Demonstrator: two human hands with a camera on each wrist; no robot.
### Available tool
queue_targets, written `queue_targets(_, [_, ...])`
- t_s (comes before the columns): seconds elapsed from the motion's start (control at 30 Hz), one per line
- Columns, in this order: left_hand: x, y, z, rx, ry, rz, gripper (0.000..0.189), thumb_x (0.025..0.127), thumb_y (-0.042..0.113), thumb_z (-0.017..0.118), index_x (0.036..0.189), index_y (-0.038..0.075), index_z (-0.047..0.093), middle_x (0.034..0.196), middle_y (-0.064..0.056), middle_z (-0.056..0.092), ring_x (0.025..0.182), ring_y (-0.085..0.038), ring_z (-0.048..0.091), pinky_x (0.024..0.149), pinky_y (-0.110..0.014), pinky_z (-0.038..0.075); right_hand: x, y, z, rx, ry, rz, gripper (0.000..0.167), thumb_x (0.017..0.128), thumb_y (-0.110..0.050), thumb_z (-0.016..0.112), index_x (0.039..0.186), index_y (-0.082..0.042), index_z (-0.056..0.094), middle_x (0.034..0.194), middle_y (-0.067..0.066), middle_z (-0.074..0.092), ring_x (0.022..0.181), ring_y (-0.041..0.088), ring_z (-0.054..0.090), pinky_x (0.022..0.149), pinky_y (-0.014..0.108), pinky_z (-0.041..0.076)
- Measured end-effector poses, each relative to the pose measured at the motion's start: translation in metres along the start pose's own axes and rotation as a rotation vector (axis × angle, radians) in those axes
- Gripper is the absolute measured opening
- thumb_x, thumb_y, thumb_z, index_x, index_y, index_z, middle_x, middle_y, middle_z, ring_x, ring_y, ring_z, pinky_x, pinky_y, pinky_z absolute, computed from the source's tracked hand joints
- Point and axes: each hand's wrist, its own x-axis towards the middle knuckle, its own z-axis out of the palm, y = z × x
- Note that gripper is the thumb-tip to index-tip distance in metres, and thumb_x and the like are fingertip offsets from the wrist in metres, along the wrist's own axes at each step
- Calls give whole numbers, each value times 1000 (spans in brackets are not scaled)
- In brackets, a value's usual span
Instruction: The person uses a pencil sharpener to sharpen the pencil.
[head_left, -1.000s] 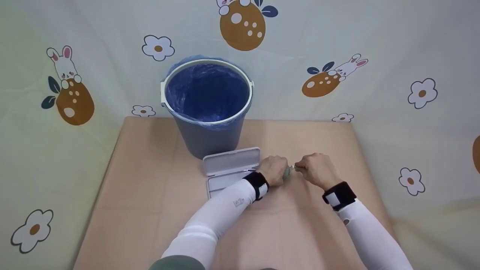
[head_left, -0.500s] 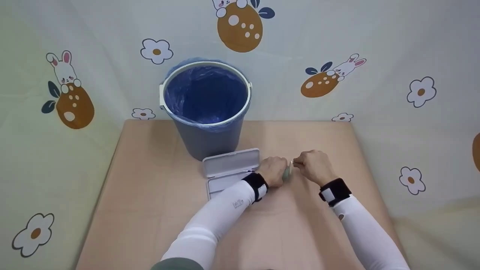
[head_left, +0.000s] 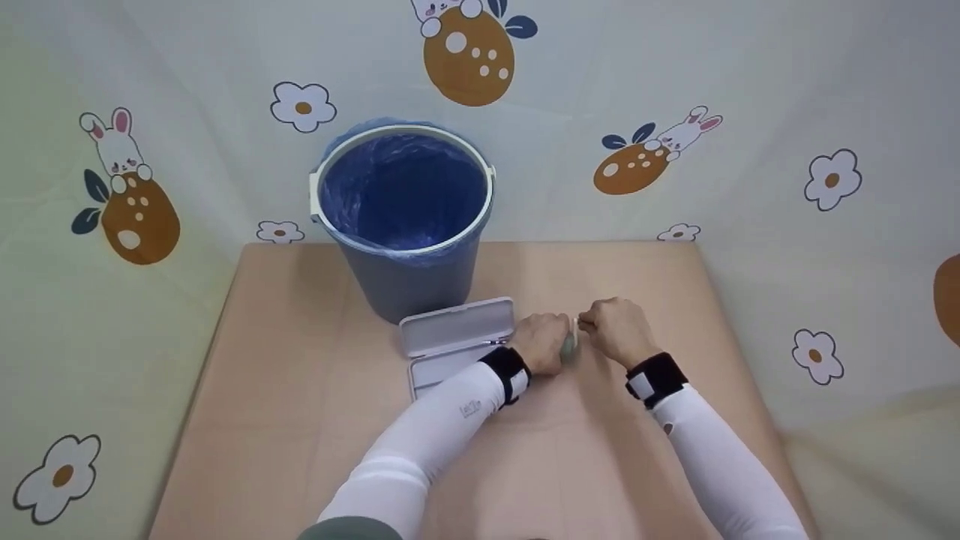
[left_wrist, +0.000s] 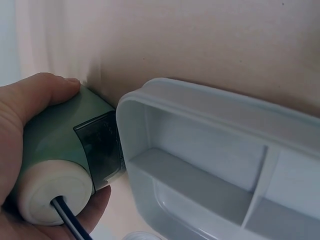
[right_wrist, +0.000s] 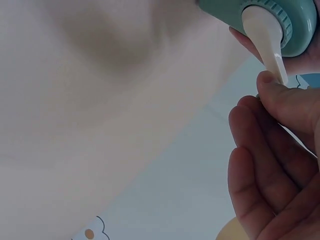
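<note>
My left hand (head_left: 541, 341) grips a green hand-crank pencil sharpener (left_wrist: 55, 125) on its side toward the open pencil case. The sharpener has a dark see-through shavings drawer (left_wrist: 101, 150) and a pale round front. A dark pencil (left_wrist: 70, 217) sticks out of the hole in that front. On the opposite end is a white crank (right_wrist: 267, 37). My right hand (head_left: 619, 330) pinches the crank's outer end between thumb and forefinger, its other fingers curled below. The crank points upward in the head view.
A pale grey pencil case (head_left: 457, 326) lies with its lid up, partly under my left forearm; dividers split its tray. Behind it stands a blue-grey bin (head_left: 420, 289) lined with a blue bag. A patterned curtain (head_left: 555, 165) surrounds the table (head_left: 300, 375).
The crank has swung round from pointing toward the right hand to standing upward. My right hand has risen slightly with it. The left hand keeps its grip on the sharpener.
</note>
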Motion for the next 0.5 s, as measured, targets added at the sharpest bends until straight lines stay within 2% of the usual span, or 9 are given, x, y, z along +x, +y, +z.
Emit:
queue_targets(0.1, [-1, -2, 3, 6, 18, -2, 51, 78, 31, 98, 113, 10, 69, 105, -4, 80, 95, -26, 79, 83, -40, 66, 1, -1, 5, -3, -22, 19, 2, 91, -10, 89, 92, -10, 90, 79, 8, 82, 68, 30, 76, 62, 51, 63])
queue_targets(0.27, [-1, -1, 5, 21, 21, -13, 58, 77, 37, 99, 117, 11, 68, 107, -4, 80, 98, -25, 80, 85, -39, 67, 3, -1, 15, -10, -79, 59, 14, 96, -12, 83, 82, -10, 84, 72, 8, 77, 62, 26, 67, 59, 52, 61])
queue_targets(0.5, [0, 1, 5, 75, 51, -1, 57, 77, 41, 98, 116, 11, 68, 105, -4, 81, 96, -25, 82, 83, -37, 68, -3, 1, 32, -38, -180, 55, 16, 96, -1, 74, 84, -8, 82, 74, 10, 76, 66, 29, 68, 60, 53, 62])
